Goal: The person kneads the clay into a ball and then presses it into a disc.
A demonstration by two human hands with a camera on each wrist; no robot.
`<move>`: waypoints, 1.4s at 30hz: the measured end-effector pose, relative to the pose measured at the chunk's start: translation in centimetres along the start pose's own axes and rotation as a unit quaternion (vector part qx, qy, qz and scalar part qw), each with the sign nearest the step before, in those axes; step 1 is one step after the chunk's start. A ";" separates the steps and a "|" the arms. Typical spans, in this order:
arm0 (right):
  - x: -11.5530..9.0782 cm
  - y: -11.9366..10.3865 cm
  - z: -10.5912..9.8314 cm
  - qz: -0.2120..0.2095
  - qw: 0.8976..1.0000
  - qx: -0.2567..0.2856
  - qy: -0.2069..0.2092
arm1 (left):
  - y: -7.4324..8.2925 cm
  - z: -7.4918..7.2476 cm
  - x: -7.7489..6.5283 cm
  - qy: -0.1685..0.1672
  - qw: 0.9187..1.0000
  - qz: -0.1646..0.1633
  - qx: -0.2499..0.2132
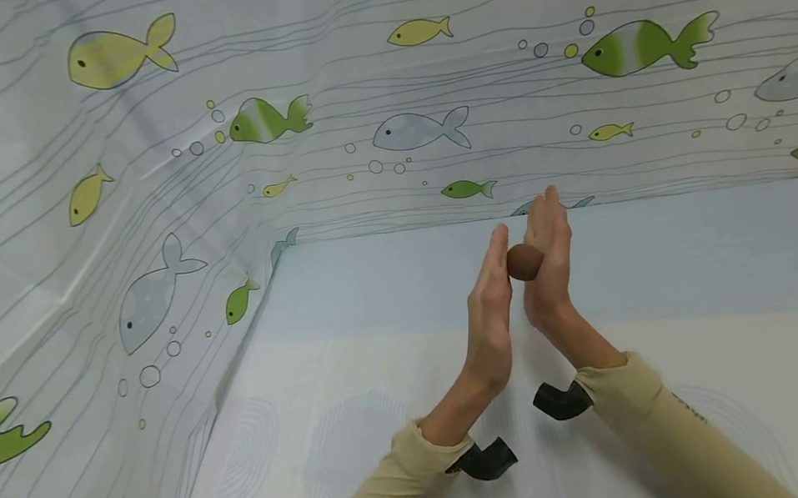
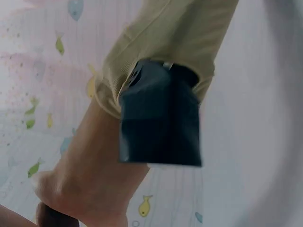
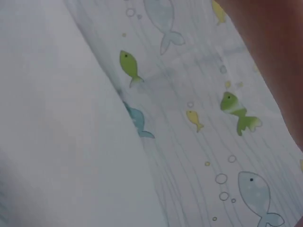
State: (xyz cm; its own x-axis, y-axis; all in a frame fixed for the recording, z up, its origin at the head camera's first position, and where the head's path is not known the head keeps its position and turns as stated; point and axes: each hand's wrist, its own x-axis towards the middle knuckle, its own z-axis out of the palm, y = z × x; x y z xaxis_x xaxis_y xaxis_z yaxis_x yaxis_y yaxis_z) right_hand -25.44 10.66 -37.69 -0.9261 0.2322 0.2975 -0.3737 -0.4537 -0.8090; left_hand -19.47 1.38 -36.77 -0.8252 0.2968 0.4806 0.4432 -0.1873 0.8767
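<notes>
A small brown ball [image 1: 525, 262] sits between the two palms, near the fingers. From the left, my left hand [image 1: 489, 313] touches it with straight fingers pointing up and away. On the other side my right hand [image 1: 548, 263] lies against it, its fingers also straight. The hands face each other, with a gap below the ball. In the left wrist view, part of the dark brown ball [image 2: 56, 217] shows at the bottom edge, under a hand. The right wrist view shows only blurred skin at its right edge, and no ball.
A pale table [image 1: 344, 290] lies beneath the hands. A white sheet [image 1: 314, 66] printed with fish rises behind it and on the left. Black curved pieces [image 1: 489, 460] stick out at both wrists, by the tan sleeves [image 1: 386, 495].
</notes>
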 end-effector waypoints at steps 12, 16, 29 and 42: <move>-5.3 1.0 1.7 -0.107 0.979 -0.055 -0.164 | -0.3 -2.0 3.3 0.100 0.994 0.009 0.040; -6.9 0.9 2.2 -0.127 0.966 -0.077 -0.211 | -0.6 -3.3 4.5 0.117 0.993 0.007 0.021; -7.0 -0.7 2.5 -0.008 0.982 -0.047 -0.184 | -2.5 -3.9 3.7 0.084 0.996 -0.007 0.005; -3.6 -1.6 2.0 -0.020 0.994 0.004 -0.106 | -3.1 -1.6 1.5 0.013 0.998 0.037 -0.048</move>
State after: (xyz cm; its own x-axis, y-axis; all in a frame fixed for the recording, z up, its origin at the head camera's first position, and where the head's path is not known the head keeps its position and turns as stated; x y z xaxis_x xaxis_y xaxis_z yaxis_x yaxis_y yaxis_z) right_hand -21.67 8.83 -36.47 -0.9002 0.0634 0.4308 -0.4103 -0.4549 -0.7904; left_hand -22.61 0.90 -38.81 -0.8006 0.2542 0.5427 0.4694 -0.2969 0.8315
